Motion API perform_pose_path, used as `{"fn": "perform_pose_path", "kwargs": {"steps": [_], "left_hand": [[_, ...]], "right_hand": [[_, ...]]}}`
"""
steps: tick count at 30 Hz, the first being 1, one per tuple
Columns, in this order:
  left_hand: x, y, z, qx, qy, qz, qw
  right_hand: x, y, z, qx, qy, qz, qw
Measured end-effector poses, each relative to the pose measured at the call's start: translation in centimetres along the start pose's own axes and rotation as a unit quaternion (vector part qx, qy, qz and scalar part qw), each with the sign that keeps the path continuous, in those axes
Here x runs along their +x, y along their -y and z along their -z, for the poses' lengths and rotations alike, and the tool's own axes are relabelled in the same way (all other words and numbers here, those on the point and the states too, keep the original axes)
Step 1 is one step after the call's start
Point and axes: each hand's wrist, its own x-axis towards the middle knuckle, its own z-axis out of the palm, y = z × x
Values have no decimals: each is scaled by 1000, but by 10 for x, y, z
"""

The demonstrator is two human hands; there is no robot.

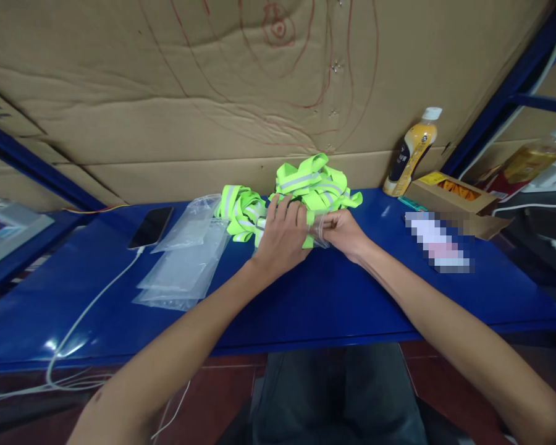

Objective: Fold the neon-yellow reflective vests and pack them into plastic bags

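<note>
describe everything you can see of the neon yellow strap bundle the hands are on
The neon yellow strap bundle is a loose heap of fluorescent yellow-green fabric bands with grey reflective stripes along their middles. It lies crumpled in loops on the blue table, close to the cardboard wall. The left hand presses on its front from above, and the right hand pinches a clear plastic bag at its lower edge. A second, smaller bundle lies just to its left.

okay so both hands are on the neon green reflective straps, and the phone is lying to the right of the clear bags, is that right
Not quite. The head view shows the phone lying to the left of the clear bags, not the right. The rest holds: the left hand and right hand are both on the neon green reflective straps.
</note>
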Motion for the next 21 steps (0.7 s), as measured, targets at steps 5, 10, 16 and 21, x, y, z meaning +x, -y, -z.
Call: {"fn": "perform_pose_path", "kwargs": {"steps": [5, 10, 16, 21], "left_hand": [[0, 8, 15, -149, 21, 7, 989], [6, 30, 39, -308, 73, 102, 943], [9, 39, 37, -490, 203, 88, 843], [10, 35, 22, -603, 64, 234, 760]], "right_hand": [[0, 7, 4, -1, 20, 26, 999], [0, 16, 15, -29, 85, 41, 995], [0, 15, 16, -69, 117, 74, 988], [3, 15, 13, -64, -139, 200, 968]]}}
